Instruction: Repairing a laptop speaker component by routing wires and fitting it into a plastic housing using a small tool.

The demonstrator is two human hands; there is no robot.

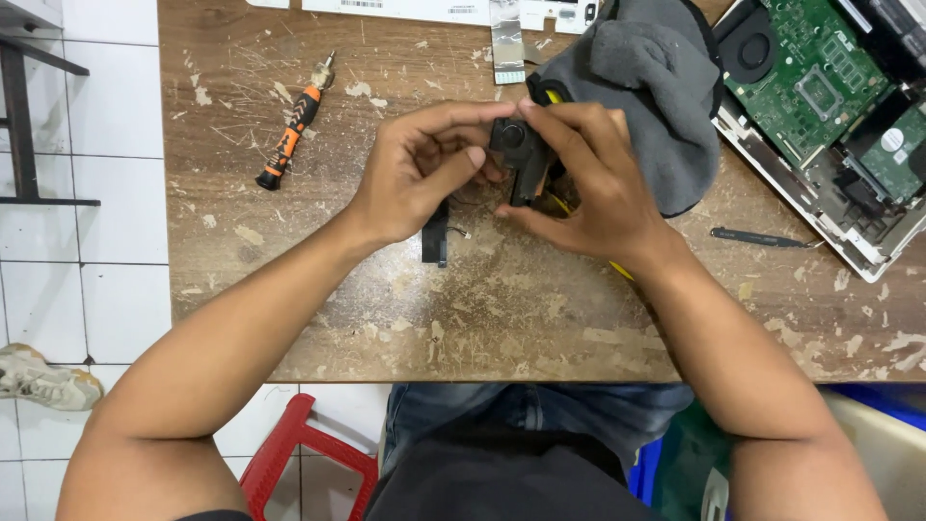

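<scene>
Black plastic part (521, 159), blocky; pinched by left hand (424, 174), right hand (588, 178).

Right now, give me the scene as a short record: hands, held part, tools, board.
left hand: grips the black part from the left
right hand: grips the black part from the right
black part: small, held above the table
screwdriver: orange and black, lying left of the hands
cloth: grey, behind the hands
laptop: opened, green board showing, top right

Worn wooden table (540, 318) bears screwdriver (292, 125), grey cloth (666, 87), opened laptop (820, 106).
</scene>
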